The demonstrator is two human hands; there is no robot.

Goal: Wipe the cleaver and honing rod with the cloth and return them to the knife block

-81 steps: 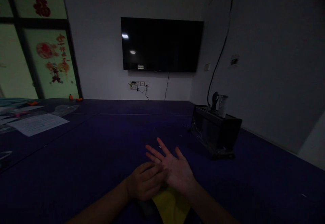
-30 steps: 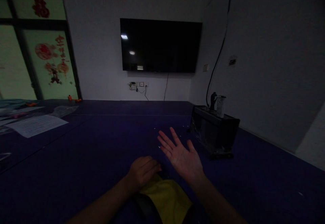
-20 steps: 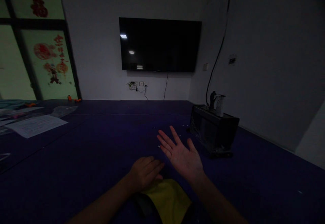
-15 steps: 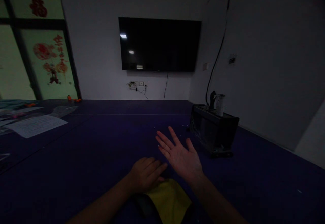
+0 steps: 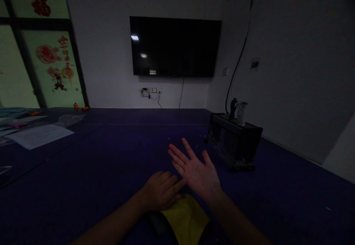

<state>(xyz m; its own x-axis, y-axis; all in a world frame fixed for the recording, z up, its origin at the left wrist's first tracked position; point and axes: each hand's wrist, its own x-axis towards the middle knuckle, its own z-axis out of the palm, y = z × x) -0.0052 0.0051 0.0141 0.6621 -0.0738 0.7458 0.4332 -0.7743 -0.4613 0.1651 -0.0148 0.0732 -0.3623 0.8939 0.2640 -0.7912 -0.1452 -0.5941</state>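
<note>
My right hand [image 5: 198, 171] is held palm up in front of me, its fingers spread and nothing on the palm. Palm down beside it is my left hand [image 5: 162, 189]. Its index finger stretches out to the edge of the right palm and appears to touch it, while the other fingers bend loosely. No object shows in the left hand, though its underside is hidden. Below the hands, between the forearms, lies a yellow piece with dark edges [image 5: 185, 219], perhaps fabric. The left hand partly covers its upper edge.
Both hands are above a dark blue-purple surface [image 5: 124, 148]. At right stands a black box-shaped device [image 5: 235, 141] with a small clear container [image 5: 241, 113] on top. Papers [image 5: 41, 136] and a clear plastic bag [image 5: 69, 120] lie at left. A television [image 5: 174, 47] hangs on the wall.
My left index finger has moved right and now reaches the right palm's edge. The right hand has shifted very slightly left, still spread.
</note>
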